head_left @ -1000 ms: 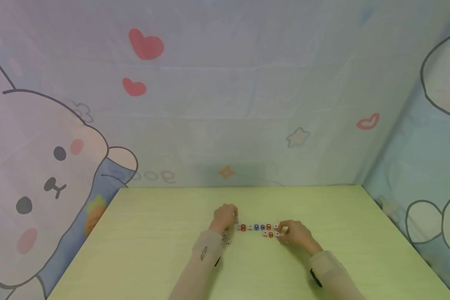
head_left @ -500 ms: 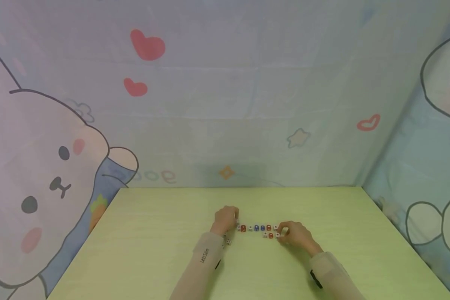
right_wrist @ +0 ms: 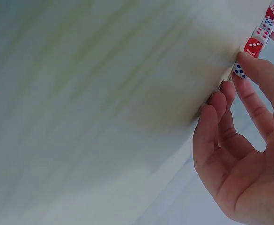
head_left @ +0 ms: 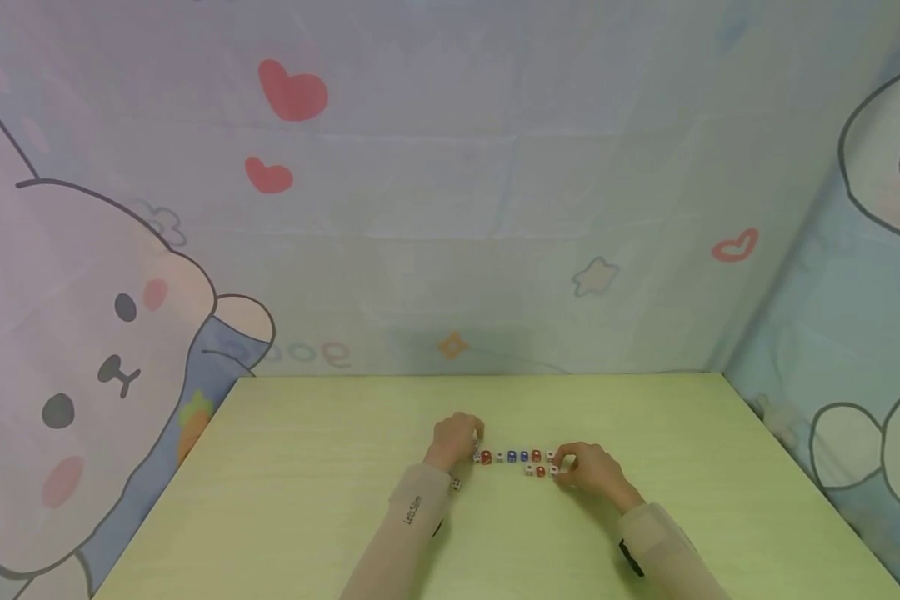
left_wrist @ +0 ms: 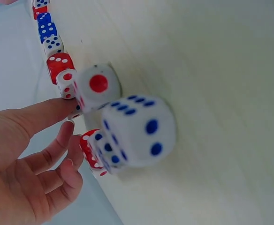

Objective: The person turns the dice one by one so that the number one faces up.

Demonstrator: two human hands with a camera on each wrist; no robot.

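My left hand (head_left: 452,442) is at the left end of a row of small red, blue and white dice (head_left: 512,457). In the left wrist view, its thumb and index finger pinch a mostly hidden white die (left_wrist: 76,112). Closer to that camera are a white die with blue pips (left_wrist: 139,133), a white die with one large red pip (left_wrist: 98,84) and a red die (left_wrist: 88,146). My right hand (head_left: 594,472) is at the row's right end. Between its thumb and index finger is a white die with blue pips (right_wrist: 239,71), beside a red die (right_wrist: 253,47).
A shorter second row, with a red die (head_left: 541,472) in its middle, lies just in front of the long one. One loose white die (head_left: 457,484) is by my left wrist. The pale yellow-green table (head_left: 330,442) ends at a printed cloth backdrop (head_left: 450,208).
My left hand has shifted slightly right, toward the row's left end, and its forearm now covers some loose dice seen earlier. The right hand and both rows look unchanged.
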